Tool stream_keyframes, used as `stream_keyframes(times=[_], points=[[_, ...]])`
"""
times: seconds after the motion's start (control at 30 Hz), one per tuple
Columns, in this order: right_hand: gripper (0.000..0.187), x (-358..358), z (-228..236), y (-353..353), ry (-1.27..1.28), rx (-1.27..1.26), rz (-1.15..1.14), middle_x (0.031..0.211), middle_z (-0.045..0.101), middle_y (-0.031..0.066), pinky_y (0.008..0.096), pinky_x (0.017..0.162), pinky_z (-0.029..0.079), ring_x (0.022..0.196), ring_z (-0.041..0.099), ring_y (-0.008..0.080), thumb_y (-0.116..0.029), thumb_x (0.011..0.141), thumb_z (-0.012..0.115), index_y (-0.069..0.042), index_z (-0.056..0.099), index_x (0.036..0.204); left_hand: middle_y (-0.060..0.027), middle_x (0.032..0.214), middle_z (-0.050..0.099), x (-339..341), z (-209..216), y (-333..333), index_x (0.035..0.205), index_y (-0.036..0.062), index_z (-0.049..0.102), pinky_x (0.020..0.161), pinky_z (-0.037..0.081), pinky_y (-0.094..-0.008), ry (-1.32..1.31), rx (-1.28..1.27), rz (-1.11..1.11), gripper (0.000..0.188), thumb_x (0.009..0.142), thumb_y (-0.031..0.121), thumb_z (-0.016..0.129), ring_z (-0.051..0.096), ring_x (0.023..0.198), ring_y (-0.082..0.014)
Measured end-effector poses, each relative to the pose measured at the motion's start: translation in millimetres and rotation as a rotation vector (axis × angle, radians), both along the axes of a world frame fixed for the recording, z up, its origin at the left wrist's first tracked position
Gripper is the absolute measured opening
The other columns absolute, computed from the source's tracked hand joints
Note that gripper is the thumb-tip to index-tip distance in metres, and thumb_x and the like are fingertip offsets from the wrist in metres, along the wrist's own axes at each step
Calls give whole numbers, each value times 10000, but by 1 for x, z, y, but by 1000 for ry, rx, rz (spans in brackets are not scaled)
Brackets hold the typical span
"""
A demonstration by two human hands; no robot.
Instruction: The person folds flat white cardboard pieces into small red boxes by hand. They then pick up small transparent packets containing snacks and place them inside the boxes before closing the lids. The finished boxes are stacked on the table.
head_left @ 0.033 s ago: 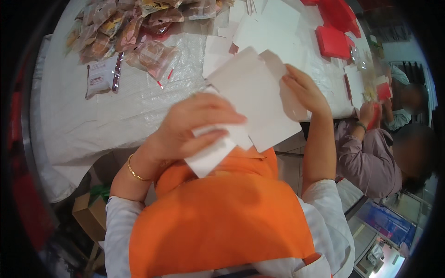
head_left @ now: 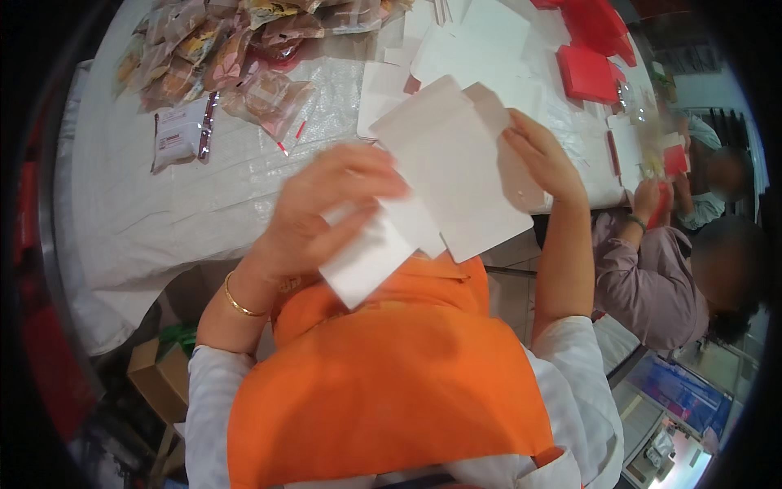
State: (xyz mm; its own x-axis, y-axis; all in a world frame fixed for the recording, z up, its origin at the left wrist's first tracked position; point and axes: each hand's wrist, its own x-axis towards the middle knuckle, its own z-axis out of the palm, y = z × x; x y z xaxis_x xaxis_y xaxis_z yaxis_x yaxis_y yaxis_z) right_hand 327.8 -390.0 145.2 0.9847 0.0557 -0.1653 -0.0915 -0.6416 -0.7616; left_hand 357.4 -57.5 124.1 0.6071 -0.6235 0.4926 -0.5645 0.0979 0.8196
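A partly folded white cardboard box [head_left: 460, 175] is tilted between my hands, over the table's near edge. My right hand [head_left: 542, 159] grips its right side, fingertips at a narrow side flap and thumb hidden behind the card. My left hand [head_left: 330, 200] is blurred by motion above the lower left flap [head_left: 371, 257]. Its thumb and fingers look apart, and whether they touch the card is unclear. More flat white box pieces [head_left: 472, 53] lie on the table beyond.
Clear-wrapped food packets [head_left: 269, 102] pile at the far left, a white-and-brown sachet [head_left: 181, 134] in front. Red boxes [head_left: 586, 73] stand at the far right. On the right, a co-worker [head_left: 652, 281] holds something red. A brown carton [head_left: 159, 375] sits below the table, left.
My left hand has drawn a little up and to the left, away from the box's middle, uncovering more of the lower flap. The box has shifted slightly; my right hand keeps its grip.
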Motion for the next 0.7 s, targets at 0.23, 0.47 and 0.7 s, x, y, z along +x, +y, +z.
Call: stream_keyframes(times=[0.23,0.47,0.7], points=[[290,-2,-19,-21,126,59,-42,934,594,96,283,826,433,875,530,165,-131,950,481,29,533,1186,-141,1247,570,-7,-37,60,1279,83,550,1035,382,-410,-189,372,259,637,670,-99,592,487,1230,-337],[266,29,-6,0,-35,-107,131,896,621,186,339,798,458,813,574,262,-105,935,474,19,535,1162,-104,1034,674,-9,-15,6,1276,34,545,818,498,-351,72,169,-141,569,726,-39,674,651,882,-256],[313,24,8,43,-28,-101,427,832,597,183,343,703,461,722,557,275,-104,937,497,24,510,1222,-103,926,672,-22,21,-40,1177,37,615,725,504,-290,212,2,-146,430,756,-37,662,657,818,-214]])
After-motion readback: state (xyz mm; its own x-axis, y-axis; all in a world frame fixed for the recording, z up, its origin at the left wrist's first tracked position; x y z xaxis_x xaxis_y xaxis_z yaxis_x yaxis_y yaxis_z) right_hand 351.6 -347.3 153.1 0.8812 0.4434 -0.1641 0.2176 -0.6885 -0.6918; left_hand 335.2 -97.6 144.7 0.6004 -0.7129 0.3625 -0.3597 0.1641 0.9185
